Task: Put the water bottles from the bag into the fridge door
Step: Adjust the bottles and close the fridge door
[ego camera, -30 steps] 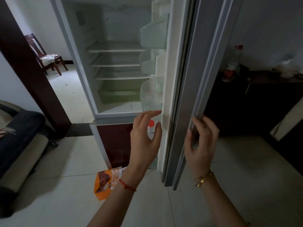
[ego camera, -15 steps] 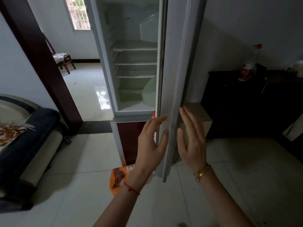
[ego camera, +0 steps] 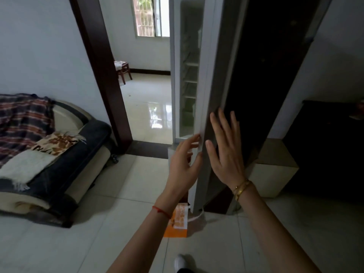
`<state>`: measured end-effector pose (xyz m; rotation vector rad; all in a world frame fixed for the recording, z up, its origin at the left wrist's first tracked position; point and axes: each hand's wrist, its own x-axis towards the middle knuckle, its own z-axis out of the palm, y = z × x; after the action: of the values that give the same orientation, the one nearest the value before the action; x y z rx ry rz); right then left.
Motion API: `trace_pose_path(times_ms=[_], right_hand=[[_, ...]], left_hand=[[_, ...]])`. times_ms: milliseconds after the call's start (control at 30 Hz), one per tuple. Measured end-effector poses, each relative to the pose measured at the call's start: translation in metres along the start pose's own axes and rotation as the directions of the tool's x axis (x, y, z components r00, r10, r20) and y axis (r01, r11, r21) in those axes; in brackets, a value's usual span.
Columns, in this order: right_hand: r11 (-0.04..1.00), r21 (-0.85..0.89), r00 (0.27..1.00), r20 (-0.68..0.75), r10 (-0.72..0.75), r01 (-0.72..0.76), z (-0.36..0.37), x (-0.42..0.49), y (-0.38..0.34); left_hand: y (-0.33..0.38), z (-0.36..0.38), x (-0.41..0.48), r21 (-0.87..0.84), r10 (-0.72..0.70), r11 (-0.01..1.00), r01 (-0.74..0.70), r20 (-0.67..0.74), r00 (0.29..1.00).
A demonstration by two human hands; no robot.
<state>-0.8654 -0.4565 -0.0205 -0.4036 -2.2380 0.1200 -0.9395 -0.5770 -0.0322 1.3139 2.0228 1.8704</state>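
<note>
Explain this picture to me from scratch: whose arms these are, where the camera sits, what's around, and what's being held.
There is no machine here. A person wears a wide-angle camera on the head, looking forward and down, so the two bare arms reaching in from the bottom are the wearer's own.

The left hand, with a red string at the wrist, is open near the pale edge of the fridge door. The right hand, with gold bracelets, lies flat and open against the door's dark outer face. Neither hand holds anything.

The door stands only narrowly open; a strip of white shelves shows through the gap. On the tiled floor below lies an orange bag. A sofa with blankets stands at left. No water bottles are visible.
</note>
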Motion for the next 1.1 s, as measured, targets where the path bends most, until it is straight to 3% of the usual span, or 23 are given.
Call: trace_pose_path(times_ms=[400,667,1100], right_hand=[[0.972,-0.208,0.994,0.013,-0.107,0.107,0.097,0.085,0.005],[0.96,-0.231,0.985,-0.03,-0.17,0.158,0.162,0.152,0.022],[0.948,-0.304,0.99,-0.075,-0.12,0.092,0.253,0.228,0.046]], left_hand=[[-0.071,-0.053,0.091,-0.048,-0.116,0.992,0.116,0.003,0.993],[-0.11,-0.073,0.164,-0.073,-0.148,0.987,0.146,-0.031,0.988],[-0.156,-0.081,0.258,-0.026,-0.207,0.978,0.208,0.043,0.977]])
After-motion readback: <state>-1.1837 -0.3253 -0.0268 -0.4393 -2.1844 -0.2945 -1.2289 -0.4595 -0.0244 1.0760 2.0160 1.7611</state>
